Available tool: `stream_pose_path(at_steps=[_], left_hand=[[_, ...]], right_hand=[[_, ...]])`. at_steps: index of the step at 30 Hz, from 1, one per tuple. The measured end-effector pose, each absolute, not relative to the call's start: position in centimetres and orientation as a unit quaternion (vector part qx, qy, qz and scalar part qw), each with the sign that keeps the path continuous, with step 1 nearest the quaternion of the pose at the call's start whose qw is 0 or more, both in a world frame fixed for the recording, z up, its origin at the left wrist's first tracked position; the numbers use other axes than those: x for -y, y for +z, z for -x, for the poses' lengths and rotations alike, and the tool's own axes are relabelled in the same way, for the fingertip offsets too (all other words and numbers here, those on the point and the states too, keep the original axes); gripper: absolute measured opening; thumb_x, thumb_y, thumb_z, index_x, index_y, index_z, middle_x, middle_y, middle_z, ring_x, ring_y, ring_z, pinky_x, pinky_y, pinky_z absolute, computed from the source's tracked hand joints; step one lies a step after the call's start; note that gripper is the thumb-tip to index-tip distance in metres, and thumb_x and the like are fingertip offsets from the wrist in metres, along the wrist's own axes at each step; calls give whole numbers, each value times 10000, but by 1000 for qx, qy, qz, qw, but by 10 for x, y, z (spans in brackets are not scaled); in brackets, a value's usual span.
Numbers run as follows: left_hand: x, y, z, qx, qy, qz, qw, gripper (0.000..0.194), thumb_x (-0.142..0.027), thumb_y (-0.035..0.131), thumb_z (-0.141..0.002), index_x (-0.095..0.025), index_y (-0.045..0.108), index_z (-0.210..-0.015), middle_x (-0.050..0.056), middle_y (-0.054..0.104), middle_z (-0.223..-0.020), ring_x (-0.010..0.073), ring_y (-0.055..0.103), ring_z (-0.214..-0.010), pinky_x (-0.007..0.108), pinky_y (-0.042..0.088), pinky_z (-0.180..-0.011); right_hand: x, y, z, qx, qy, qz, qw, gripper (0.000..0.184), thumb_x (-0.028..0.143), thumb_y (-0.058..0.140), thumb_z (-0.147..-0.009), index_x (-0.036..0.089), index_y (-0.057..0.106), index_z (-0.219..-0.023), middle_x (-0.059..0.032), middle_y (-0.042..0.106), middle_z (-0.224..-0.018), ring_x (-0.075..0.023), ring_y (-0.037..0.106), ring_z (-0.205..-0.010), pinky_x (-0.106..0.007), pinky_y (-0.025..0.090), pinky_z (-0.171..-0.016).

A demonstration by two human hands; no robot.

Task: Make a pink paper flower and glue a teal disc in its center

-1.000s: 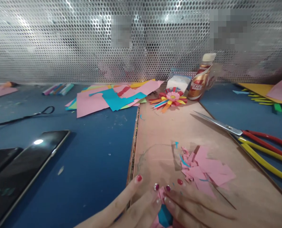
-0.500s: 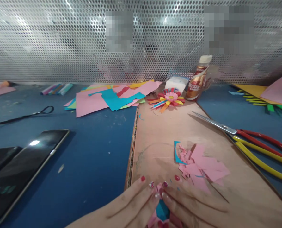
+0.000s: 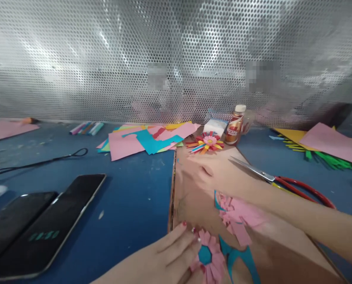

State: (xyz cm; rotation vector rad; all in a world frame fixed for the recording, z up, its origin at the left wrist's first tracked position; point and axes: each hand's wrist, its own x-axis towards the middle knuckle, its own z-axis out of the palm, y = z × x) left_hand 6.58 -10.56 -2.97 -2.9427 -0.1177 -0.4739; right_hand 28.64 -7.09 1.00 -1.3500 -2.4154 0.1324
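Observation:
At the bottom, my left hand (image 3: 171, 256) lies with its fingers stretched out along the left side of a pink paper flower with a blue centre (image 3: 205, 255). Its thumb touches the petals. My right hand (image 3: 205, 171) reaches far forward over the board, blurred, so its fingers are unclear. It is just in front of a multicoloured paper flower (image 3: 209, 141). Under the right forearm lie pink paper scraps (image 3: 238, 221). A blue paper offcut with a curved cut (image 3: 245, 262) rests beside the pink flower.
Scissors with red and yellow handles (image 3: 261, 173) lie open-bladed at the board's (image 3: 184, 201) right edge. Behind stand a brown bottle (image 3: 234, 128) and coloured paper sheets (image 3: 127, 144). Two phones (image 3: 60, 225) are at left. More paper (image 3: 336, 144) lies far right, before a perforated metal panel (image 3: 176, 51).
My right hand has left the pink flower and swung forward across the board. My left hand stays on the flower, whose petals and the blue offcut now show. The view has tilted upward.

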Motion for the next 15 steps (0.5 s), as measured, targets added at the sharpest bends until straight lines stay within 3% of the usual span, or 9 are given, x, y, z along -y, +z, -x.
stream_pose_path(at_steps=[5,10,12,15], left_hand=[[102,-36,-67,39,-190,978,81,269,-257,416,-882,-132,572,-1063,38,637,-1094,148,550,-1053,245,356,-975],[95,-57,-76,45,-305,947,88,228,-231,442,-876,-108,609,-969,7,695,-956,124,599,-965,233,338,-987],[94,-59,-77,42,-313,945,90,235,-233,442,-876,-97,604,-978,11,698,-949,119,605,-952,226,337,-984],[94,-56,-76,47,-315,944,87,238,-245,441,-878,-103,601,-982,6,698,-951,103,611,-934,214,332,-984]], right_hand=[[21,2,-271,829,-2,543,134,295,311,474,-872,110,508,-1085,-77,525,-1036,-183,533,-906,-365,464,-779],[66,-5,-232,832,-39,544,101,299,316,473,-872,116,504,-1092,-88,507,-1078,-188,516,-945,-382,446,-810],[88,-12,-215,836,-51,538,88,232,312,431,-892,181,542,-1048,-84,500,-1117,-162,502,-970,-350,423,-856],[93,-18,-208,846,-69,523,71,236,310,443,-886,163,559,-1028,-86,507,-1133,-178,487,-1020,-389,382,-906]])
